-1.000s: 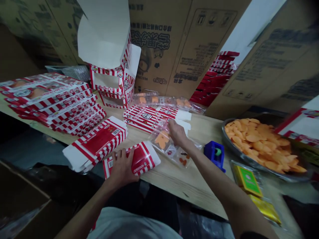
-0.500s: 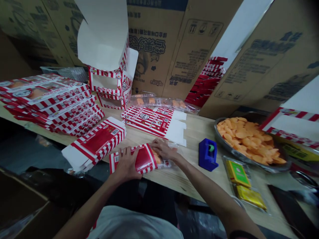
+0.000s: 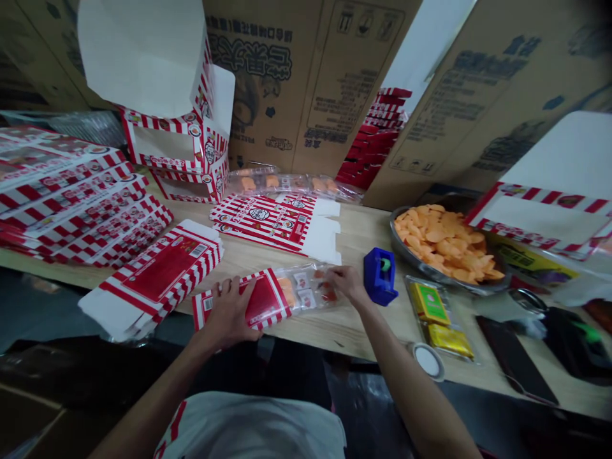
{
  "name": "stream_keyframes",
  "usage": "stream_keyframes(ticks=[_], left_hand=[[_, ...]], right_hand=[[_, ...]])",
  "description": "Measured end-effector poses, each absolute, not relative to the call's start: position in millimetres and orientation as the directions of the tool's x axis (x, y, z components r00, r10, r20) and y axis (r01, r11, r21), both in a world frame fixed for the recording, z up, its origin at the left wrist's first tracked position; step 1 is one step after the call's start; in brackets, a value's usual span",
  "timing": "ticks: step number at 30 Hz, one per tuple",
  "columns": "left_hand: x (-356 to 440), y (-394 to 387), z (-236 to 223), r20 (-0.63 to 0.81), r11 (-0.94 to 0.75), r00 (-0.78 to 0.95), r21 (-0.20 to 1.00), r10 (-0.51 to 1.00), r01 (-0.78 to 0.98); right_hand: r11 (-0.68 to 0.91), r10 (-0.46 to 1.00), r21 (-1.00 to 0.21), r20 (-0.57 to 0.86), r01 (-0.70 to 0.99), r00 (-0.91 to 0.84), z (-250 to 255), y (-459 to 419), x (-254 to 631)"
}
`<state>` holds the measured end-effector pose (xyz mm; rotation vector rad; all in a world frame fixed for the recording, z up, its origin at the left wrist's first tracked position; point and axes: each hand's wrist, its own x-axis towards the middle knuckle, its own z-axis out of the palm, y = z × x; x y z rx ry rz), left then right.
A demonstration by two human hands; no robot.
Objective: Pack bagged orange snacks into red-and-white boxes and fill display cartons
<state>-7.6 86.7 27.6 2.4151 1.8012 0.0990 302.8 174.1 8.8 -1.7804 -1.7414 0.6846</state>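
Note:
A red-and-white striped carton (image 3: pixel 268 299) lies flat near the table's front edge. My left hand (image 3: pixel 232 312) is wrapped over its left part, fingers on top and thumb along the near side. From the carton's right end sticks a clear plastic tray (image 3: pixel 306 290) with orange pieces and small white packets in its compartments; its left part is hidden inside the carton. My right hand (image 3: pixel 345 282) pinches the tray's right end. Behind the carton lies a flattened striped carton (image 3: pixel 262 220). To the left is a pile of flat cartons (image 3: pixel 167 268).
A blue tape dispenser (image 3: pixel 380 277) stands right of my right hand. Farther right are a metal bowl (image 3: pixel 396 239) of orange pieces, yellow packets (image 3: pixel 433 306), a white cup (image 3: pixel 427 361) and a phone (image 3: pixel 514 357). Stacked filled cartons (image 3: pixel 71 197) and open boxes (image 3: pixel 167 150) stand left.
My right hand has moved right, from the carton's mouth to the tray's far end. More of the tray now shows outside the carton. My left hand keeps its hold. The view has shifted.

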Motion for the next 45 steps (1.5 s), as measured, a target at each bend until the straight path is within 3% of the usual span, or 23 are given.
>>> stream_keyframes(ticks=[7,14,16,19,22,24,26,29,33,38,41,45], left_hand=[[1,84,32,-0.028,-0.296,0.306,0.178,0.952,0.938],[1,84,34,-0.014,-0.268,0.272,0.129,0.962,0.955],[1,81,39,0.002,-0.217,0.219,0.135,0.976,0.967],[3,71,48,0.032,-0.043,0.037,0.199,0.999,0.979],[6,51,46,0.043,0.044,-0.064,0.363,0.997,0.931],[7,37,36,0.019,0.021,-0.040,0.583,0.999,0.812],[5,25,24,-0.013,0.004,0.012,0.819,1.000,0.574],[-1,15,12,-0.060,0.042,0.079,0.978,0.995,0.205],[-7,10,6,-0.128,0.138,0.196,0.990,0.972,-0.038],[-2,14,1,-0.122,0.119,0.101,0.992,0.987,0.036],[6,21,1,-0.081,0.081,-0.001,0.995,0.997,-0.065],[10,28,6,-0.174,0.135,-0.098,0.940,0.980,-0.313]], right_hand=[[0.011,0.997,-0.806,-0.040,0.592,-0.073,-5,153,239],[0.023,0.988,-0.910,-0.043,0.415,-0.148,3,117,195],[0.038,0.998,-0.944,0.020,0.328,-0.057,8,104,197],[0.083,0.963,-0.979,0.127,0.186,0.236,10,81,197],[0.058,0.958,-0.995,0.034,-0.077,0.283,5,58,186],[0.027,0.970,-0.985,-0.016,-0.172,0.242,0,46,175],[0.018,0.974,-0.986,-0.020,-0.163,0.226,-5,37,169],[-0.001,0.989,-0.996,-0.014,-0.090,0.150,-10,27,172],[-0.014,0.992,-0.999,-0.009,0.043,0.122,-10,20,184],[0.106,0.994,-0.965,0.105,0.240,-0.016,-5,21,189],[0.129,0.992,-0.970,0.127,0.208,-0.024,-3,27,190],[0.009,0.997,-1.000,0.010,0.009,0.074,2,35,191]])
